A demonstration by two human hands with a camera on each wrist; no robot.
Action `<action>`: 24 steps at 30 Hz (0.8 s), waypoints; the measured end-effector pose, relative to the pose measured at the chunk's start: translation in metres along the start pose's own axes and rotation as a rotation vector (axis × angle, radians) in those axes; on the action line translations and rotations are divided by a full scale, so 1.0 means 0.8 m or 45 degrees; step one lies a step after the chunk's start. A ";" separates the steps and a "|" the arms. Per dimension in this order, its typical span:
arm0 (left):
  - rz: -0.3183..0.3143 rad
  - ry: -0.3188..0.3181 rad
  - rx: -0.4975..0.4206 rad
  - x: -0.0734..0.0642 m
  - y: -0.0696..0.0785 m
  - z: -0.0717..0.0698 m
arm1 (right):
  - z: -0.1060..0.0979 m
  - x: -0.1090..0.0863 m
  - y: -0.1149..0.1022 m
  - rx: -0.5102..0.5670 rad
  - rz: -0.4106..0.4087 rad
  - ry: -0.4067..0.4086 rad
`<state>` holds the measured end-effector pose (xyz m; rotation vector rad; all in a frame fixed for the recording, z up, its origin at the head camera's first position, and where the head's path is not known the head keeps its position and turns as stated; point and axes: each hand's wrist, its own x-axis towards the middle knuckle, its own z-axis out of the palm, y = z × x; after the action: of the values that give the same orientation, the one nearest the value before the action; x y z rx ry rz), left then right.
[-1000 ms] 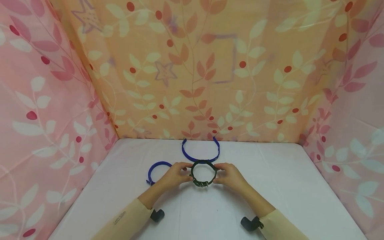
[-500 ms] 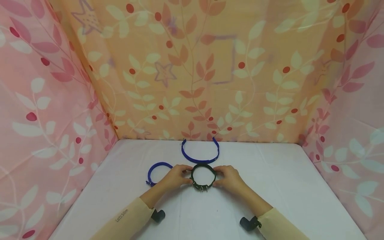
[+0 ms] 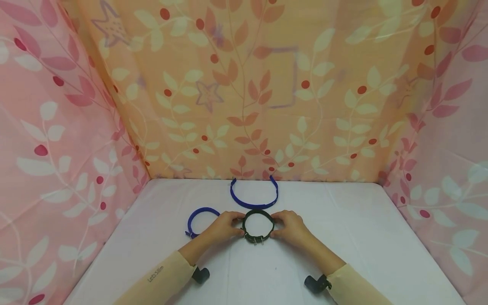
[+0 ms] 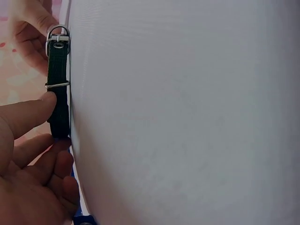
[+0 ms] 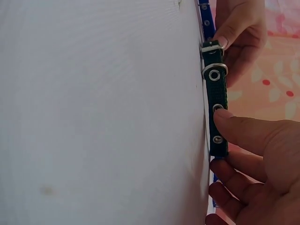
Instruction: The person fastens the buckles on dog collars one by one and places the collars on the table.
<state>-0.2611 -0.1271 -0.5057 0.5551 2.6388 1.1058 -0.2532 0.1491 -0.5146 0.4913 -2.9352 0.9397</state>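
Green collar, fastened into a ring, sits abt midway btwn L & R edges of the white table, buckle side facing the person; whether it's fully down on the surface, can't tell. L hand pinches its L side, thumb on the strap's outer face, other fingers bent close by; R hand pinches the R side likewise, thumb tip at an eyelet. Wrist views show the metal buckle & D-ring btwn the hands. U-shaped blue collar lies just behind the green one, open ends twd the table's back edge; can't tell if the two touch. Ring-shaped blue collar lies on the L-edge side, partly hidden by L hand & forearm. Beige sleeves on both arms, black wrist cams at the cuffs. Orange leaf-print cloth hangs along the back edge, w/ pink cloth at the sides
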 end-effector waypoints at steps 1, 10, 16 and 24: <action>0.002 -0.006 0.002 0.000 0.000 0.000 | 0.000 0.000 0.001 -0.006 -0.001 -0.004; 0.025 -0.055 0.061 -0.001 -0.002 -0.006 | -0.007 -0.002 0.004 0.028 -0.087 -0.067; 0.000 -0.038 0.025 -0.009 0.005 -0.018 | -0.014 -0.002 0.005 0.034 -0.076 -0.071; 0.023 0.029 0.028 -0.011 0.014 -0.048 | -0.039 -0.001 -0.001 0.154 0.034 0.009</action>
<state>-0.2636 -0.1480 -0.4711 0.5752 2.6738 1.0955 -0.2547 0.1668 -0.4887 0.4527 -2.8977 1.1252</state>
